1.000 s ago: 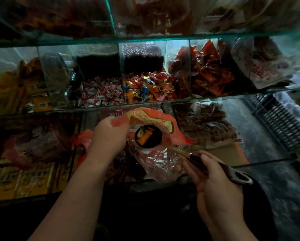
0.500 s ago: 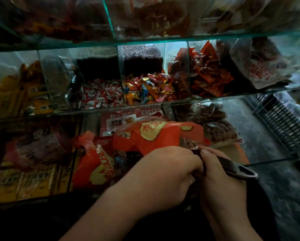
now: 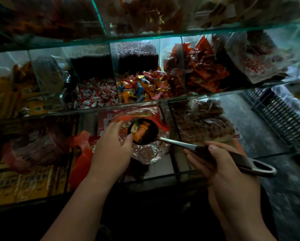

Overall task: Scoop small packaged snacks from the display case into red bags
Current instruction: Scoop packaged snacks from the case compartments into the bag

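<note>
Some snacks (image 3: pixel 139 134) sit in the scoop (image 3: pixel 150 135) just over the red bag (image 3: pixel 151 152), whose edge the left hand (image 3: pixel 111 150) pinches at 9 o'clock, while the right hand (image 3: pixel 232 173) wraps its fingers (image 3: pixel 194 156) round the handle (image 3: pixel 178 143) at 4 o'clock.

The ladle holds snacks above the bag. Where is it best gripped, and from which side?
Grip the ladle by its black handle, from the near right, as the right hand does. The handle slants back toward the person, away from the loaded bowl, so fingers stay clear of the snacks and can keep it level.
</note>
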Demonstrator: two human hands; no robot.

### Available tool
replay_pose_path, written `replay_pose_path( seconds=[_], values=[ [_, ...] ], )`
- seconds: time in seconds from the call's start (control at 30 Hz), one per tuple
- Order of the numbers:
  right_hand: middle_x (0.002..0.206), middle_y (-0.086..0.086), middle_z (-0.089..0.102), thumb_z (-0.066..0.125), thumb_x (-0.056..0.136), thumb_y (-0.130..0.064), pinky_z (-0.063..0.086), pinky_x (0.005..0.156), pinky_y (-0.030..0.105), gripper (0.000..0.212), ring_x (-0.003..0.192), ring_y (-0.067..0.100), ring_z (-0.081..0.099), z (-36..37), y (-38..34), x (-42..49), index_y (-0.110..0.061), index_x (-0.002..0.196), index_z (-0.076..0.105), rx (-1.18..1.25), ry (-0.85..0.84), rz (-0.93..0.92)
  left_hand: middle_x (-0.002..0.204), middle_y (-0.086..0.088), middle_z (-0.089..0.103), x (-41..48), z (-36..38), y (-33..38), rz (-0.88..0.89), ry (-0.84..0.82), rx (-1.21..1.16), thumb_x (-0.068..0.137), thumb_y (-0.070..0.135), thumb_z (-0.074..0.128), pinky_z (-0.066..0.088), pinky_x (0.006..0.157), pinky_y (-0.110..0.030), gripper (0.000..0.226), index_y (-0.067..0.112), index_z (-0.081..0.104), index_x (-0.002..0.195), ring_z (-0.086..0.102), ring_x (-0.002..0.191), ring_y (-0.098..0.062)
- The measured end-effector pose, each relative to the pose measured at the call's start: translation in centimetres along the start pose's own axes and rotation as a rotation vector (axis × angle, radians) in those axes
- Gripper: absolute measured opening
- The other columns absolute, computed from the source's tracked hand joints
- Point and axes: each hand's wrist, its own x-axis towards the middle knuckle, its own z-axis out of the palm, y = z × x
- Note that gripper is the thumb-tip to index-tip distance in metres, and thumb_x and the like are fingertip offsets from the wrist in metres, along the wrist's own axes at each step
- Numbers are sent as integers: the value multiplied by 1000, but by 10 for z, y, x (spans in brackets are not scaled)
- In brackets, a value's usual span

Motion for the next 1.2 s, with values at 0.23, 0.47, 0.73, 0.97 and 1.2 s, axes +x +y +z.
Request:
replay_pose_path(
  seconds=[0.23,0.47,0.73,0.97,1.2],
  values=[
    [64,17,72,43,99,0,61,54,30,27,65,39,75,-1,-18,-8,-5,79,60,38,-56,26,161,7,34,-1,19,-5,30,-19,-96,102,55,45,25,121,-52,60,31,32,156,28,149,-16],
    [59,17,71,41,99,1,60,49,29,28,59,35,74,4,-28,-16,-4,77,58,71,-120,49,166,10,21,-1,27,-11,71,-6,-129,102,58,38,15,122,-34,65,31,24,159,14,151,-3],
    [60,11,71,39,98,-4,60,51,30,57,62,41,74,4,-50,-20,-19,52,70,81,-134,-5,165,14,20,4,13,6,204,58,-126,101,58,34,15,118,-30,64,35,21,159,11,152,-2],
    [62,6,74,47,99,-9,63,63,31,17,70,31,77,38,-60,2,-4,86,59,255,-118,-23,164,1,27,75,6,41,339,55,-68,105,46,41,13,120,-31,60,21,28,158,18,151,-11],
    [79,-2,78,67,90,-13,61,73,25,4,87,17,77,104,-37,50,-11,91,70,222,-116,-202,156,0,39,108,2,55,153,88,-258,103,42,53,33,118,-40,54,24,38,152,38,142,-19]
  ],
)
